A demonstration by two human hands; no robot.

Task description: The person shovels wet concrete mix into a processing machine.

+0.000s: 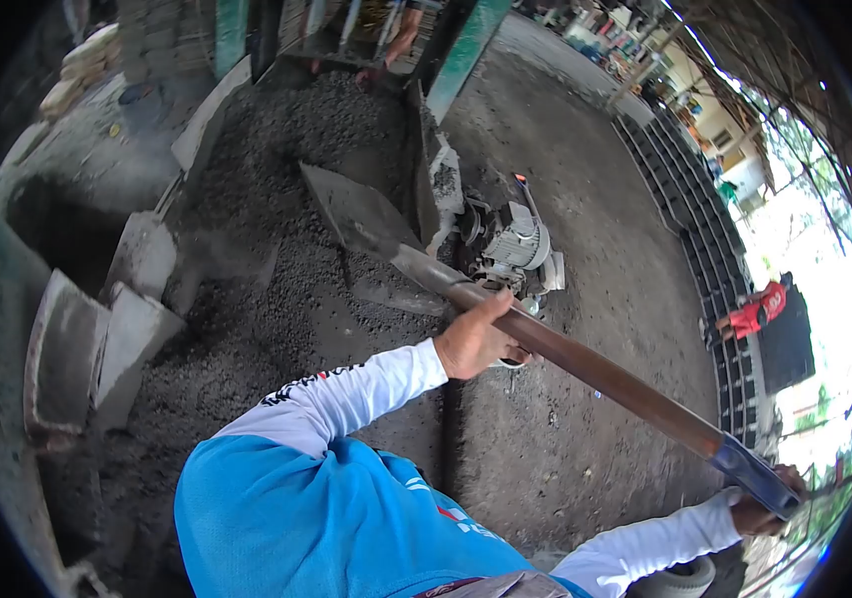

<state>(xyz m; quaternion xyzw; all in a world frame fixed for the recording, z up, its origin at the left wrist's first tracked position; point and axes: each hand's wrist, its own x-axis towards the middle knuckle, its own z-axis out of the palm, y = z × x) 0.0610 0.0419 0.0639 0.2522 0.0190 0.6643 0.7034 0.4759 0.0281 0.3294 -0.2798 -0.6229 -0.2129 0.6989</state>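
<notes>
A blue shirt [316,518] is seen nearest. A shovel [566,353] is gripped firmly: its shaft by the left hand [476,337], its end handle by the right hand [770,506]. Its blade [356,207] is placed over dark gravel [237,319], near the bin's [443,184] right edge. Control is probably best kept with hands spread and blade low. One shovel, two gripping hands and one motor [518,239] are counted.
</notes>
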